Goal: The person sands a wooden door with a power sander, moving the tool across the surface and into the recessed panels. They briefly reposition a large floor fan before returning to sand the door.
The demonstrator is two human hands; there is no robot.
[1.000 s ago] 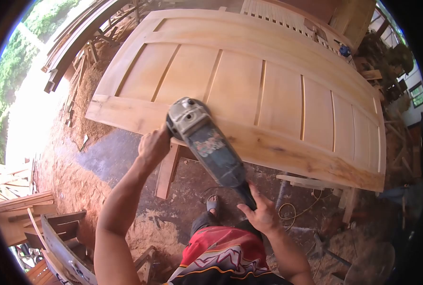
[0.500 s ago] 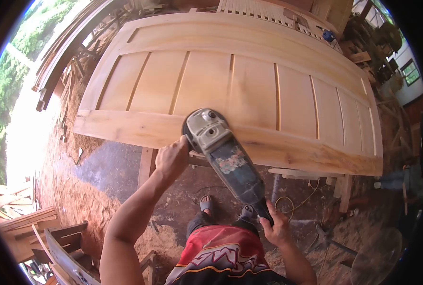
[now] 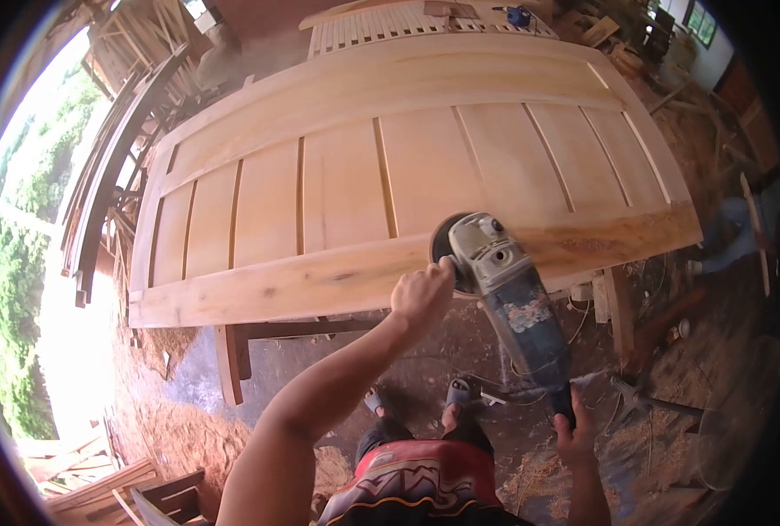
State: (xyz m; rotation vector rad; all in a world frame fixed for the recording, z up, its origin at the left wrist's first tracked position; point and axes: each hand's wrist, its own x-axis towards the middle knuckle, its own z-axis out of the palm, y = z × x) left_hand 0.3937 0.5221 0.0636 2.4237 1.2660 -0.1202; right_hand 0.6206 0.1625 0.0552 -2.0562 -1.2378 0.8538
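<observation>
An angle grinder [image 3: 517,302] with a round disc at its head lies over the near rail of a large panelled wooden door [image 3: 337,197]. Its disc, mostly under the head, is at the rail's surface. My left hand [image 3: 422,294] is closed around the side handle by the head, though the handle itself is hidden by the fingers. At the tail end, my right hand [image 3: 576,430] grips the black rear handle. Brown grain and dark knots mark the pale wood of the rail.
Wooden legs [image 3: 229,364] hold the door above a dusty floor. Stacked timber [image 3: 131,167] stands at the left. A slatted wooden piece [image 3: 363,35] lies behind the door, with a blue tool [image 3: 519,16] on it. A stand fan [image 3: 644,399] is at the lower right, sawdust [image 3: 197,451] at the lower left.
The grinder has moved right along the near rail, with both my hands still on it. My view has shifted and turned, and my feet stand differently.
</observation>
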